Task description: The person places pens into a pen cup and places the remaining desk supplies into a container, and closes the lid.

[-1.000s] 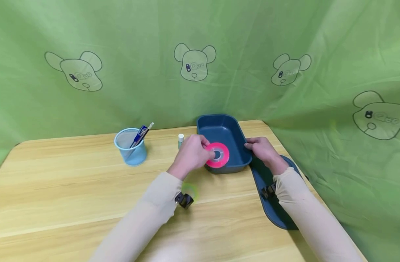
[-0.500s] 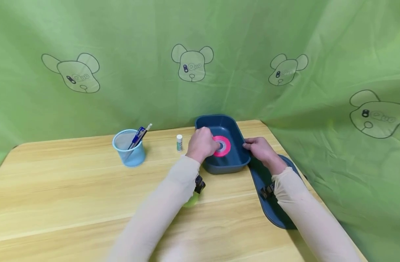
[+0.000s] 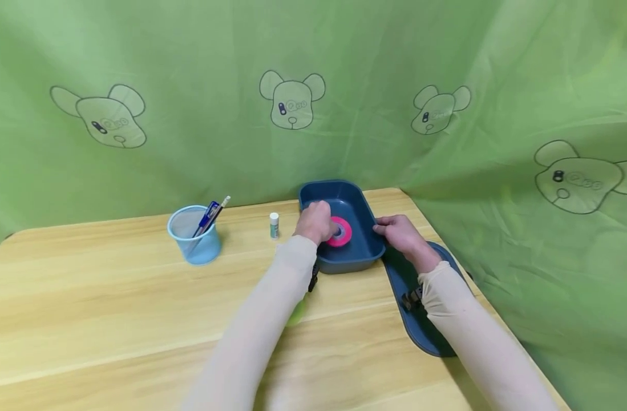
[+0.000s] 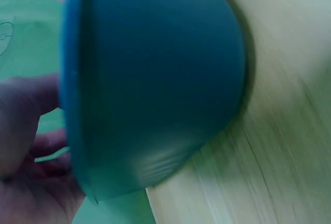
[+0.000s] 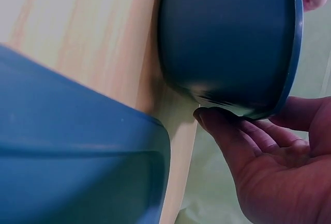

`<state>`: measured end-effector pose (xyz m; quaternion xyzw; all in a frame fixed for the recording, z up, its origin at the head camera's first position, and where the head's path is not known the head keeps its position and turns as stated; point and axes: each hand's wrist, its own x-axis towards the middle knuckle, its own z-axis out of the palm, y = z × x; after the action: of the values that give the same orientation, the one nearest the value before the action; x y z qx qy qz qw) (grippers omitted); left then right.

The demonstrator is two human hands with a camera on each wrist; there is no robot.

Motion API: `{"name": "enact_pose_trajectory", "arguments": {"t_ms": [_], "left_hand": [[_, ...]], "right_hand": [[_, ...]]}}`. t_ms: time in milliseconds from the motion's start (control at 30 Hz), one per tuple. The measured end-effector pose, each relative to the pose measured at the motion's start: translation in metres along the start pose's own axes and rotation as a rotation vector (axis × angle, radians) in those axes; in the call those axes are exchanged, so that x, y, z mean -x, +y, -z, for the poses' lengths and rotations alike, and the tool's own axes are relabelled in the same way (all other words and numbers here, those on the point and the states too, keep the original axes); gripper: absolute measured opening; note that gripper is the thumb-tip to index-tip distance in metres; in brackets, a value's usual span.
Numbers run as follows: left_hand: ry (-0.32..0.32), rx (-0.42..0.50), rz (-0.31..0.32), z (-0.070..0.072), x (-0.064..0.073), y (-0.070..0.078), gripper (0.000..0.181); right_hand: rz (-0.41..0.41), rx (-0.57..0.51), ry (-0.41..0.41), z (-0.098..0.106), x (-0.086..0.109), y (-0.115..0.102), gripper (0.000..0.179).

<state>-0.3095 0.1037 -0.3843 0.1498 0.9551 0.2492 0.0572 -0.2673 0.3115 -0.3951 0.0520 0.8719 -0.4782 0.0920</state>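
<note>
My left hand (image 3: pixel 317 221) reaches into the dark blue plastic box (image 3: pixel 361 242) from its left side. Its thumb and fingers pinch a roll of pink tape (image 3: pixel 346 233) low inside, partly covered by the hand. In the left wrist view, the box wall (image 4: pixel 160 79) hides the fingertips and the tape. My right hand (image 3: pixel 399 233) grips the box's right rim. In the right wrist view, its thumb lies along the outside of the box (image 5: pixel 227 38), with fingers at the rim. Beneath the right forearm lies a matching blue lid (image 3: pixel 423 328).
A light blue mesh cup (image 3: pixel 200 248) with pens (image 3: pixel 207 217) stands on the wooden table (image 3: pixel 113 308). A small white-capped glue stick (image 3: pixel 274 226) is left of the box. Something yellow-green (image 3: pixel 296 314) is partly hidden under the left forearm. A green curtain (image 3: pixel 200 160) hangs behind.
My left hand has lowered the pink tape roll from above the box's near left rim into the box. My right hand has kept its grip on the rim. The view has shifted slightly right.
</note>
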Motion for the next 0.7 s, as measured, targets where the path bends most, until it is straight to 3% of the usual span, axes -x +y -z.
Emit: {"name": "enact_pose_trajectory", "arguments": {"t_ms": [133, 467, 700], "left_hand": [[-0.055, -0.028, -0.028, -0.008, -0.005, -0.001, 0.022], [0.0, -0.154, -0.012, -0.016, -0.009, 0.001, 0.021], [0.039, -0.091, -0.002, -0.011, -0.007, 0.001, 0.029]], "right_hand": [[-0.01, 0.001, -0.003, -0.001, 0.001, 0.001, 0.043], [-0.008, 0.001, -0.002, -0.001, 0.001, 0.0, 0.043], [0.005, 0.009, -0.006, -0.001, 0.001, 0.001, 0.042]]}}
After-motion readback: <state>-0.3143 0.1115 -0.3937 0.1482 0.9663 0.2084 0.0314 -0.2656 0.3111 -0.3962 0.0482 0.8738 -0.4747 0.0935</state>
